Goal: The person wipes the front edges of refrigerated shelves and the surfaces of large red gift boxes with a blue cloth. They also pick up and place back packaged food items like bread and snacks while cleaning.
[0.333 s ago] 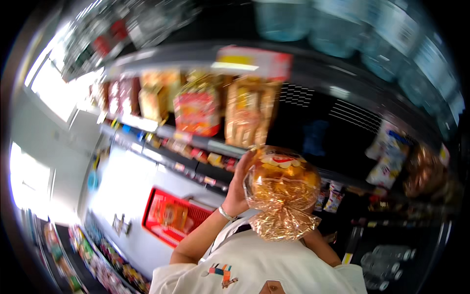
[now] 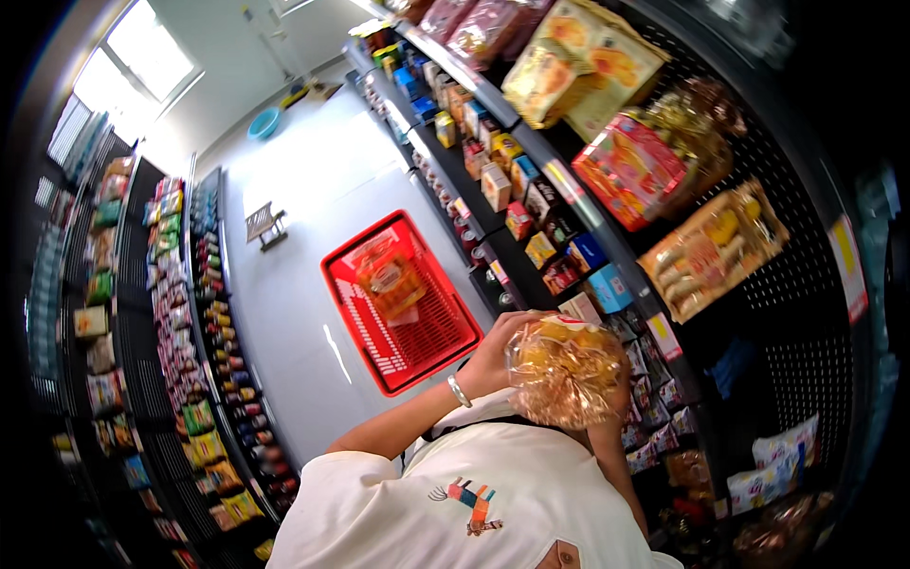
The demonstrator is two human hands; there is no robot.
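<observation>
I hold a clear, shiny plastic bag of golden-yellow food, probably bread [image 2: 566, 372], in front of my chest, its gathered end toward me. My left hand [image 2: 502, 358] is wrapped round the bag's left side; a bracelet circles that wrist. On the bag's other side is my right hand [image 2: 611, 410], mostly hidden behind the plastic, with its fingers against the bag. Beyond my left forearm, a red shopping basket [image 2: 339, 302] stands on the floor. In it lies an orange-toned food packet [image 2: 387, 283].
Black shelving [image 2: 512, 95] runs along my right, bearing a red package [image 2: 633, 171], a clear-windowed bread packet [image 2: 716, 248] and small boxes [image 2: 496, 186]. Snack shelves [image 2: 142, 351] line the left. A small stool [image 2: 265, 226] and a blue basin [image 2: 264, 123] stand on the floor [image 2: 294, 322].
My view has swung left, from the shelf toward the aisle and basket. The bag stays between my hands and now shows more of its gathered end.
</observation>
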